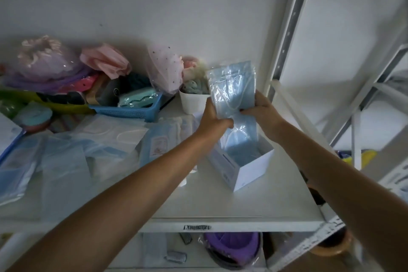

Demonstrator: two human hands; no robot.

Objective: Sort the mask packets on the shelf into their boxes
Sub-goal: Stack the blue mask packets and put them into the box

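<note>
A clear packet of blue masks [231, 86] stands upright, its lower end down inside an open white box [249, 172] on the shelf [265, 203]. My left hand [213, 119] grips the packet's left side at mid-height. On its right side my right hand [261, 109] pinches it. More mask packets [66, 161], blue and white, lie spread over the left half of the shelf, and one printed blue packet [157, 141] lies just left of my left forearm.
A blue perforated basket [130, 111] full of items and a white tub [193, 102] stand behind the box. Pink and purple bagged things pile at the back left. A white upright post [291, 28] rises on the right. A purple bowl [231, 247] sits on the lower shelf.
</note>
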